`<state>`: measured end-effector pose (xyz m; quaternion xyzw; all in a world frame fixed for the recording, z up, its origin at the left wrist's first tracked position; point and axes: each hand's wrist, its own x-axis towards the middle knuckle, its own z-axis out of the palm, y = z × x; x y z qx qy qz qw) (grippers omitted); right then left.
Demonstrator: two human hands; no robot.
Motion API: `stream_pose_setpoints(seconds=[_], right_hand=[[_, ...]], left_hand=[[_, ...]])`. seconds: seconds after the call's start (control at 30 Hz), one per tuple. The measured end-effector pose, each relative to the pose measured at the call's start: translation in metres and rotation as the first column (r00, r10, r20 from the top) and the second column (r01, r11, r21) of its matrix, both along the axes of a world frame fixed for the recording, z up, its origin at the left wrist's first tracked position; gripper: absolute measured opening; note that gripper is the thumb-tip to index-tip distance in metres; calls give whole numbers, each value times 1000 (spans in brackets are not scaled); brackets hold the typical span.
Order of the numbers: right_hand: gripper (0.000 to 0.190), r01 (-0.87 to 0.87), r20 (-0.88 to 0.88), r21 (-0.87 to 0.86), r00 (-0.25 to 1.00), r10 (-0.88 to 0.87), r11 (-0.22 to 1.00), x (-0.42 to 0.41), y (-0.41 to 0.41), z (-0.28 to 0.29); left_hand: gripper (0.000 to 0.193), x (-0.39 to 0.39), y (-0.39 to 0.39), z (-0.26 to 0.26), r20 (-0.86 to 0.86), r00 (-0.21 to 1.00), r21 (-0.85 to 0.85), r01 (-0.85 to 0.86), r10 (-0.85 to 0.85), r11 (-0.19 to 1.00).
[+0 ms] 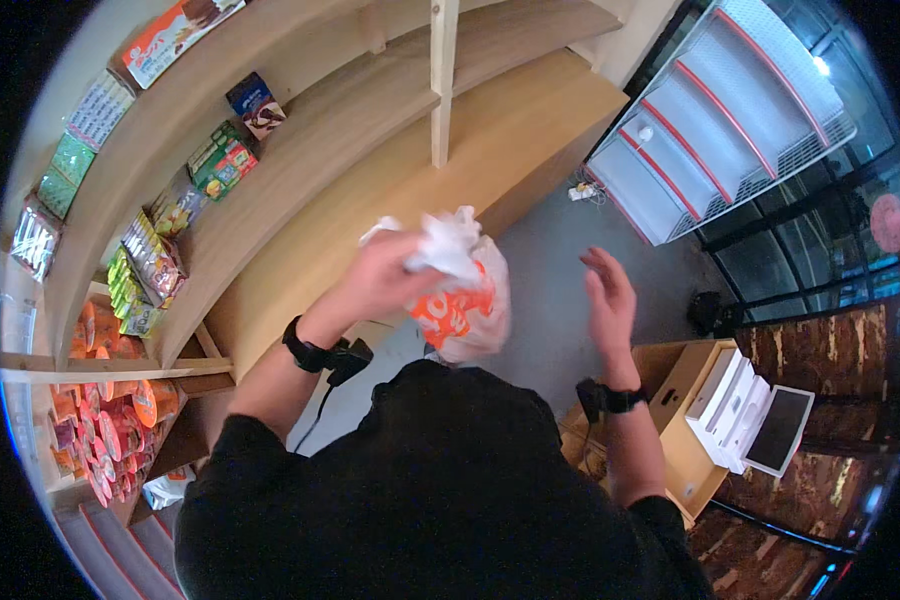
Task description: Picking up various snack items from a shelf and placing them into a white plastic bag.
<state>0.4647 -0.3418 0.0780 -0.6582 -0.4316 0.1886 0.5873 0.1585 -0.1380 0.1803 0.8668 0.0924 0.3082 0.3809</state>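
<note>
My left hand (pixel 386 277) grips the gathered top of a white plastic bag (pixel 495 300) with orange print. The bag hangs in front of my body and is blurred at the top; what it holds is hidden. Apart from the bag, on its right, my right hand (pixel 611 292) is raised with nothing in it, its fingers apart from the thumb. Each wrist wears a black strap with a small black device.
A wooden shelf (pixel 330 157) curves across the left with boxed snacks (pixel 221 161) and instant noodle cups (pixel 120 435). A white metal rack (pixel 712 112) stands at the upper right. On the right, a wooden counter (pixel 682 465) bears white boxes and a screen (pixel 780 431).
</note>
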Motion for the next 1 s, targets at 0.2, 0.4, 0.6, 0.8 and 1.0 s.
stream_pose_setpoints(seconds=[0.2, 0.4, 0.6, 0.8, 1.0], right_hand=[[24, -770, -292, 174, 555, 779, 614, -79, 166, 86], [17, -914, -268, -286, 364, 892, 287, -73, 220, 5], [21, -980, -206, -199, 37, 978, -5, -83, 261, 21], [26, -758, -107, -530, -385, 917, -380, -53, 326, -16], [47, -558, 34, -797, -426, 904, -233, -5, 395, -65]], left_hand=[[10, 34, -3, 41, -288, 765, 65, 616, -577, 785], [11, -12, 35, 55, -493, 787, 8, 431, -372, 902], [12, -14, 44, 44, -624, 778, 64, 140, -70, 988], [17, 8, 54, 55, -714, 696, 12, -100, 79, 995], [45, -22, 24, -15, -932, 311, 32, -440, 186, 897]])
